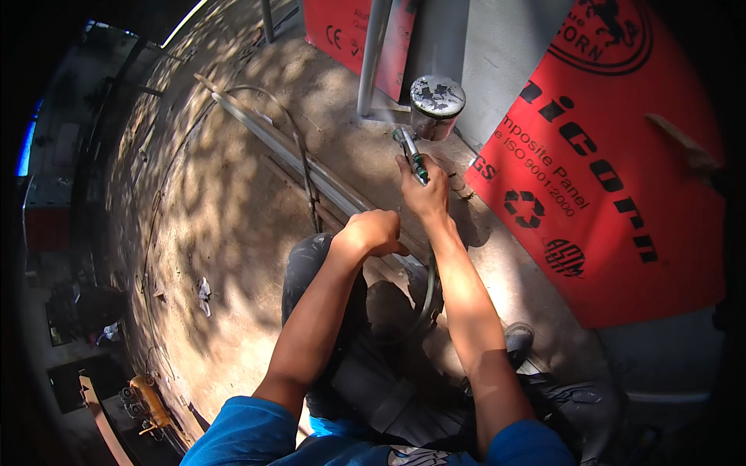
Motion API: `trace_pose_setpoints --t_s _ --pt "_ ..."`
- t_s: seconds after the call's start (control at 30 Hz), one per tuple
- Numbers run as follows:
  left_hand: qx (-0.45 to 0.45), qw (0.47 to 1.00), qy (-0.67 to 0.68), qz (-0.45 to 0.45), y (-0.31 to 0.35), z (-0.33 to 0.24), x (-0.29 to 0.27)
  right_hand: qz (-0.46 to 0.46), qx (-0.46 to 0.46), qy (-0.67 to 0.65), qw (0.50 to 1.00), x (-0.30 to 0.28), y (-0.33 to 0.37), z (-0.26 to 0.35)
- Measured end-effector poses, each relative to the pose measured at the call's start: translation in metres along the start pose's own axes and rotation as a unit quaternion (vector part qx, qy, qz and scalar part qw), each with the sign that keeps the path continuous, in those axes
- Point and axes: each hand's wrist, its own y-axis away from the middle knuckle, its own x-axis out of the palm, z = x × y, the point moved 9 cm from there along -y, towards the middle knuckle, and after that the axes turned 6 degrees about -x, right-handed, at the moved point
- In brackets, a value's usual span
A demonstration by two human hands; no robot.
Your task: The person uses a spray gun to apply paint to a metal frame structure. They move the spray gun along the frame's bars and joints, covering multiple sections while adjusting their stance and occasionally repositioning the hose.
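My right hand (428,186) is wrapped round the handle of a spray gun (413,154). A round, paint-spattered cup (437,96) sits on the gun's right side. From below the hand, a dark hose (431,287) runs down between my legs. Pale mist hangs by the nozzle, close to the foot of a grey metal tube frame (374,66). My left hand (374,232) is closed and bent down at the wrist, above my knee; its curled fingers hide whatever may be inside.
Red printed panels (614,155) stand to the right and at the back. Long metal bars (268,136) lie slantwise on the dusty ground, with another hose (301,147) looped across them. A yellow wheeled machine (151,400) stands at the lower left. White scrap (204,297) lies left of my knee.
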Motion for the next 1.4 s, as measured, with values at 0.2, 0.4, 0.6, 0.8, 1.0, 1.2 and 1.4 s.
trace_pose_setpoints --t_s 0.2,0.4,0.6,0.8,1.0,1.2,1.4 --pt "-0.017 0.999 0.030 0.010 0.000 0.003 -0.003 -0.057 -0.073 -0.037 0.995 -0.021 -0.012 0.032" --pt "-0.006 1.000 0.018 0.020 -0.006 -0.002 -0.002 -0.094 -0.098 -0.036 0.990 -0.045 -0.026 0.069" --pt "0.016 0.999 0.044 0.009 -0.014 -0.001 -0.003 -0.148 -0.161 -0.062 0.974 -0.067 -0.036 0.098" --pt "0.017 0.999 0.041 0.022 -0.020 -0.001 0.000 -0.129 -0.163 -0.055 0.977 -0.064 -0.038 0.093" --pt "0.014 0.999 0.027 0.038 -0.027 0.006 0.007 -0.044 -0.051 -0.028 0.997 -0.042 -0.030 0.055" --pt "0.022 0.999 0.039 0.027 -0.028 0.009 0.007 0.013 -0.019 0.007 1.000 -0.020 -0.025 0.031" --pt "0.032 0.999 0.036 0.023 -0.023 0.009 0.004 0.064 0.007 0.030 0.997 -0.007 -0.017 0.013"
